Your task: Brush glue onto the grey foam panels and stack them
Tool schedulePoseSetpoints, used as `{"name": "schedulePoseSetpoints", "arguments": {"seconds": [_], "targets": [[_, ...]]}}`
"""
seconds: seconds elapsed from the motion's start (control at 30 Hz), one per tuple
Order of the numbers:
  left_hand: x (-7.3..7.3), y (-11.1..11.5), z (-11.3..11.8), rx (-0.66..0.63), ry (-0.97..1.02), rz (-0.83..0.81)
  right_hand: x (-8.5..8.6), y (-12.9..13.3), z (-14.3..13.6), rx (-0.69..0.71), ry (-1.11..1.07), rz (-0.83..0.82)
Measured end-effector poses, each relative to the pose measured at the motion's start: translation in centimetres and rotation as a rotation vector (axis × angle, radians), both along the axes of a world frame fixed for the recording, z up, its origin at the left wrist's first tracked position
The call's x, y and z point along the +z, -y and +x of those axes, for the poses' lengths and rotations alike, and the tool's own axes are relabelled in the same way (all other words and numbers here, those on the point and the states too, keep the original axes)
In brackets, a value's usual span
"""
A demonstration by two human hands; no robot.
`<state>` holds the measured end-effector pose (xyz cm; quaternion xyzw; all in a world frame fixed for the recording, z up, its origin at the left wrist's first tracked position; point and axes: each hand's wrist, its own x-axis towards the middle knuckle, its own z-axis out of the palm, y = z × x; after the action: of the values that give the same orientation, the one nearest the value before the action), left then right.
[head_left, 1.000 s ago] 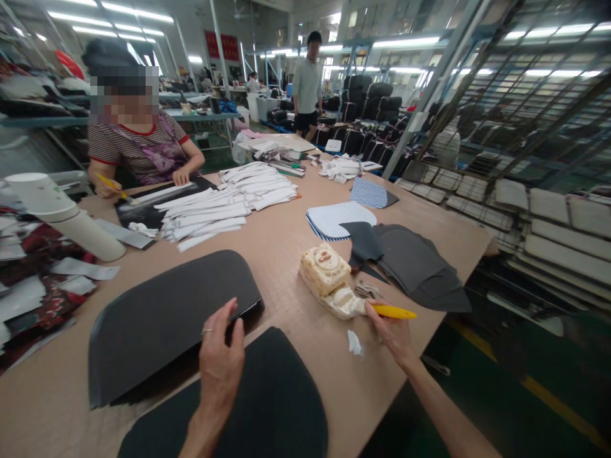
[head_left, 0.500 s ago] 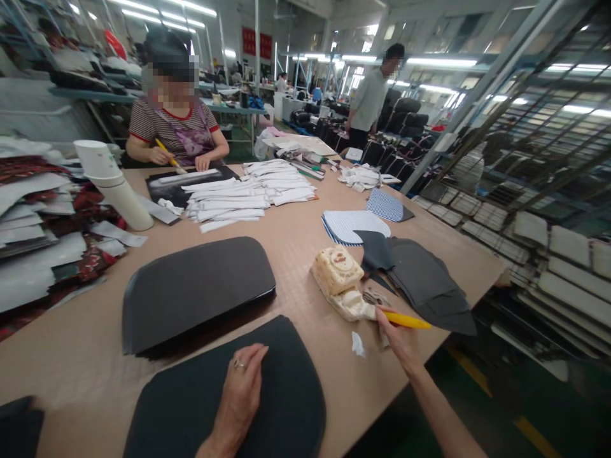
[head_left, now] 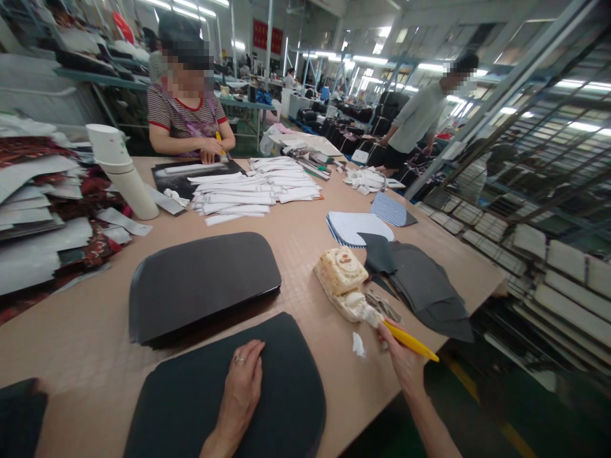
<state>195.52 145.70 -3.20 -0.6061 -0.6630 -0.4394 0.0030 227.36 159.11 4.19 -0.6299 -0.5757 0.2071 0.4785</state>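
Note:
My left hand (head_left: pixel 242 375), with a ring on one finger, rests on a dark, round-cornered sheet (head_left: pixel 281 394) at the near edge of the table. Its fingers lie loosely along the surface, holding nothing. My right hand (head_left: pixel 398 350) is closed round the yellow handle of a brush (head_left: pixel 414 342). The whitish end of that brush dips into a glue-crusted, cream-coloured container (head_left: pixel 341 270), so its bristles are hidden. A small white scrap (head_left: pixel 358 344) lies on the table just below the container. Behind my left hand sits a stack of dark brown panels (head_left: pixel 205 280).
Dark grey pieces (head_left: pixel 424 286) and blue-striped pieces (head_left: pixel 360 228) lie right of the container. Across the table a co-worker (head_left: pixel 186 121) bends over white strips (head_left: pixel 258 189). White cups (head_left: pixel 121 172) lean by piled material (head_left: pixel 42 210) at left. Another person (head_left: pixel 413 124) stands behind.
The brush handle in my right hand has tilted, its free end now lower. My left hand stays on the sheet. The co-worker's hands have come together, and the standing person has moved right.

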Motion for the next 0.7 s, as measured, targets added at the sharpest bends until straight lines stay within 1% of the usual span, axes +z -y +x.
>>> {"name": "schedulePoseSetpoints", "arguments": {"seconds": [0.1,0.17,0.27,0.33,0.4,0.47,0.53,0.63,0.7], "targets": [[-0.1,0.0,-0.1,0.004,0.018,-0.010,-0.2,0.7,0.7,-0.008,0.024,-0.049],[-0.1,0.0,0.0,0.009,0.025,-0.012,0.2,1.2,1.5,-0.048,0.027,-0.081],[-0.1,0.0,0.0,0.010,0.028,-0.008,0.7,1.5,2.1,-0.092,-0.002,-0.076],[-0.1,0.0,0.0,0.011,0.024,-0.002,0.4,1.4,1.8,-0.054,0.015,-0.068],[-0.1,-0.1,0.0,0.010,0.014,0.002,-0.2,1.2,1.2,0.039,0.063,-0.046],[-0.2,-0.1,-0.1,0.004,0.000,0.008,-1.1,1.2,0.6,0.144,0.105,0.025],[-0.3,-0.1,-0.2,-0.002,-0.013,0.016,-1.7,1.4,0.4,0.218,0.136,0.084],[-0.3,-0.1,-0.2,-0.003,-0.016,0.017,-1.6,2.0,1.0,0.239,0.165,0.068],[-0.3,-0.1,-0.2,-0.003,-0.014,0.012,-0.9,2.3,1.5,0.178,0.159,0.015]]}}
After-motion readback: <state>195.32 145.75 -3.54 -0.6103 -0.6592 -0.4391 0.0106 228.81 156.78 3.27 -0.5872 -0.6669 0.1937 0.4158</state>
